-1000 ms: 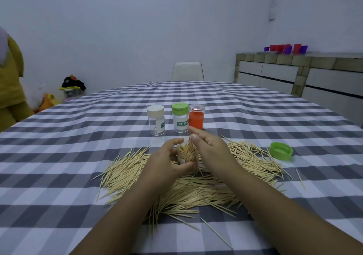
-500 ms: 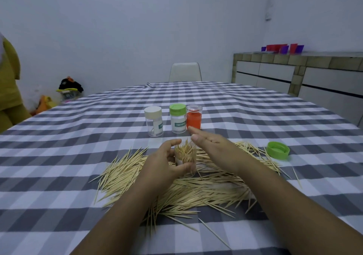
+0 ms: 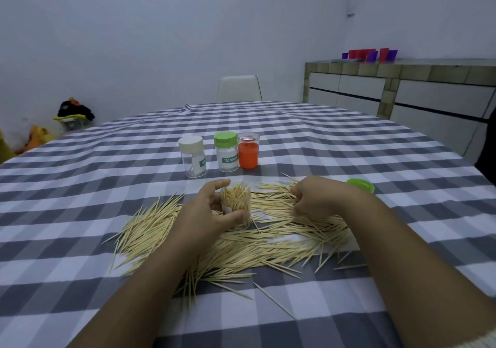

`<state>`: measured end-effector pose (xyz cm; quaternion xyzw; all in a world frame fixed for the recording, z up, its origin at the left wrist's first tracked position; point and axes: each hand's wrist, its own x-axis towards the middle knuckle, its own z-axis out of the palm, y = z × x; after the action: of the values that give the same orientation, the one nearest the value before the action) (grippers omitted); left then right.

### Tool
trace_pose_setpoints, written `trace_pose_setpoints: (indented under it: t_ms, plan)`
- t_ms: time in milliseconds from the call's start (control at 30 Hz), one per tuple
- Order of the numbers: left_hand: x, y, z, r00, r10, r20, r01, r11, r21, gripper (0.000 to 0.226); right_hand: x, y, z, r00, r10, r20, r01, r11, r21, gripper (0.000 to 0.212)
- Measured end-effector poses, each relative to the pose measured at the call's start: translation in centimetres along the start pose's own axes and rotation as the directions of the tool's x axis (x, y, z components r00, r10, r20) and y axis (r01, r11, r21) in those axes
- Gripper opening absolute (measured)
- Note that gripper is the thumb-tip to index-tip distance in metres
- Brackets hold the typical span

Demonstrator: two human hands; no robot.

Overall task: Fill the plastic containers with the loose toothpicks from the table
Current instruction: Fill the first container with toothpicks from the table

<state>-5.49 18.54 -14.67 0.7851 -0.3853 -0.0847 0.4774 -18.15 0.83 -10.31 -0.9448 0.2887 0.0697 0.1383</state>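
Open container (image 3: 236,202) packed with upright toothpicks

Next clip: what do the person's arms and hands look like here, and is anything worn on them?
Two bare hands, left hand and right hand, with bare forearms. No gloves, rings, watch or bracelets show. A cream ribbed sleeve cuff shows at the lower right corner on the right arm; no sleeve shows on the left arm.

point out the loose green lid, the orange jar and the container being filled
loose green lid (image 3: 361,185), head view, on its rim.
orange jar (image 3: 248,155), head view, mid body.
container being filled (image 3: 236,200), head view, clear wall over the toothpicks.
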Motion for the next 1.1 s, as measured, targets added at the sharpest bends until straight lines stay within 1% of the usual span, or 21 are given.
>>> trace_pose_setpoints:
  t_ms: [33,67,133,167,267,333,367,400,433,500,567,633,700,833,900,1000,1067,1100]
  plan:
    - [0.0,0.0,0.0,1.0,0.003,0.001,-0.003,1.0,0.0,0.071,0.0,-0.1,0.1,1.0,-0.001,0.001,0.001,1.0,0.012,0.022]
    - [-0.1,0.1,0.1,1.0,0.006,0.001,-0.006,1.0,0.002,0.071,0.0,-0.3,0.3,1.0,-0.006,0.002,0.006,1.0,0.015,0.023]
    - [-0.1,0.2,0.1,1.0,0.009,0.0,-0.009,1.0,0.006,0.071,0.2,-0.5,0.7,0.999,-0.03,-0.015,0.03,1.0,-0.001,0.018]
    - [-0.2,0.2,0.1,1.0,0.009,0.0,-0.009,1.0,0.008,0.071,0.3,-0.6,0.8,0.998,-0.042,-0.04,0.042,0.999,0.01,0.019]
    - [-0.1,0.1,0.2,1.0,0.008,0.002,-0.008,1.0,0.008,0.074,0.7,-1.0,0.9,0.985,-0.031,-0.168,0.053,0.99,0.127,0.03]
    - [-0.1,0.1,0.2,1.0,0.009,0.003,-0.009,1.0,0.014,0.074,1.2,-1.3,1.1,0.963,-0.044,-0.264,0.094,0.979,0.18,0.028]
    - [-0.1,0.1,0.2,1.0,0.01,0.002,-0.01,1.0,0.018,0.074,1.5,-1.4,1.4,0.951,-0.064,-0.302,0.121,0.977,0.174,0.028]
    - [-0.1,0.1,0.2,1.0,0.011,0.0,-0.011,1.0,0.019,0.074,1.7,-1.5,1.6,0.943,-0.091,-0.321,0.145,0.978,0.15,0.031]
    - [-0.1,0.2,0.2,1.0,0.012,-0.001,-0.012,1.0,0.017,0.073,1.9,-1.5,1.8,0.943,-0.115,-0.311,0.156,0.982,0.111,0.036]
    - [-0.1,0.2,0.1,1.0,0.008,-0.002,-0.008,1.0,0.012,0.074,1.9,-1.6,2.3,0.966,-0.145,-0.216,0.152,0.988,0.014,0.047]
    - [-0.1,0.2,0.1,1.0,0.005,0.0,-0.005,1.0,0.012,0.074,1.9,-1.7,2.6,0.981,-0.151,-0.12,0.144,0.987,-0.071,0.048]
    - [-0.1,0.2,0.1,1.0,0.001,0.003,-0.001,1.0,0.016,0.075,1.8,-1.8,2.7,0.982,-0.158,-0.107,0.142,0.98,-0.142,0.048]
    - [-0.2,0.3,0.1,1.0,-0.001,0.005,0.001,1.0,0.02,0.075,1.6,-1.9,2.8,0.978,-0.162,-0.132,0.129,0.966,-0.225,0.045]
    - [-0.1,0.3,0.1,1.0,0.0,0.008,0.0,1.0,0.006,0.074,1.5,-2.4,2.9,0.964,-0.172,-0.203,0.082,0.918,-0.388,0.03]
    - [0.0,0.2,0.1,1.0,0.0,0.008,0.0,1.0,0.005,0.074,1.4,-2.9,2.8,0.955,-0.18,-0.237,0.059,0.896,-0.44,0.023]
    - [0.0,0.3,0.2,1.0,0.0,0.008,0.0,1.0,-0.006,0.074,1.0,-3.2,2.5,0.94,-0.187,-0.286,0.038,0.889,-0.457,0.009]
    - [-0.1,0.3,0.2,1.0,0.004,0.013,-0.004,1.0,-0.011,0.073,1.3,-3.2,2.6,0.925,-0.167,-0.342,0.01,0.909,-0.417,0.007]
    - [-0.1,0.3,0.2,1.0,0.005,0.016,-0.005,1.0,-0.011,0.073,1.5,-3.2,2.6,0.912,-0.151,-0.382,0.0,0.93,-0.367,0.011]
